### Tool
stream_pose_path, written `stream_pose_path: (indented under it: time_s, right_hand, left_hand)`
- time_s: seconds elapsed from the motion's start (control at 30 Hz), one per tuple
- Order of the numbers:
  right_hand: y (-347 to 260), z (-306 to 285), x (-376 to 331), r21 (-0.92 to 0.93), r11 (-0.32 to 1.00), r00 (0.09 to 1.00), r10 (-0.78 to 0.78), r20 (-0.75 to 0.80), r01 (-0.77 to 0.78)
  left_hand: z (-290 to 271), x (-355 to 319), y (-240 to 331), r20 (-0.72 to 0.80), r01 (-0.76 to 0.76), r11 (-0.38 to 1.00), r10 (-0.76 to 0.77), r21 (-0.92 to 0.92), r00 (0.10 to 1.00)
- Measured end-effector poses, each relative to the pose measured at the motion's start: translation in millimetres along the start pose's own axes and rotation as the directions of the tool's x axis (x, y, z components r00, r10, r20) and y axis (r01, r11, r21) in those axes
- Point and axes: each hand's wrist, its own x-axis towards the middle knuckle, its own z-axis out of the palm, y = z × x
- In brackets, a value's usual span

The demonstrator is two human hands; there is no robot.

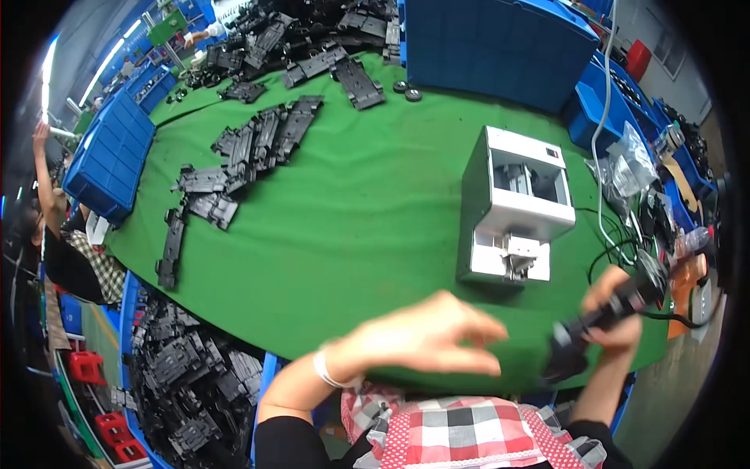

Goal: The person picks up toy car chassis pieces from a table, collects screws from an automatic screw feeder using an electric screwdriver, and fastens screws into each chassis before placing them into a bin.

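Note:
My left hand (426, 338), a white band at its wrist, hovers over the near edge of the green cloth. Its fingers are apart and nothing is in them; motion blurs it. At the right, my right hand (619, 324) is closed around a long black object (574, 336), too smeared to name surely. A white and dark grey screw feeder (478, 199) stands left of and beyond that hand. Black plastic toy-car chassis (262, 144) lie in an overlapping row on the left, with one single chassis (170, 248) at the row's near end.
Green cloth (375, 211) covers the table. A blue bin (492, 51) and a chassis heap (273, 35) stand at the back. Another blue bin (113, 156) is left; a crate of chassis (187, 375) sits below. Cables (605, 141) hang at right. A person (82, 262) is far left.

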Motion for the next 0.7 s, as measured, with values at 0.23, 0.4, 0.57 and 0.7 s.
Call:
stream_pose_path:
  time_s: [0.23, 0.4, 0.57, 0.7]
  right_hand:
    - [-53, -136, -148, -0.528, 0.668, 0.722, 0.020, -0.692, -0.525]
    - [-11, -226, -234, -0.574, 0.629, 0.642, -0.151, -0.752, -0.524]
    - [9, -229, -212, -0.391, 0.863, 0.543, -0.171, -0.822, -0.320]
    - [19, -229, -200, -0.214, 0.970, 0.486, -0.131, -0.864, -0.119]
  left_hand:
    - [-251, 19, -142, -0.628, 0.517, 0.514, 0.057, 0.685, 0.776]
    - [-346, 42, -203, -0.912, 0.911, -0.050, -0.010, 0.409, 0.409]
    - [-378, 36, -213, -0.923, 0.978, -0.065, -0.348, 0.198, 0.164]
    - [-351, 10, -220, -0.899, 0.972, 0.002, -0.379, 0.235, 0.218]
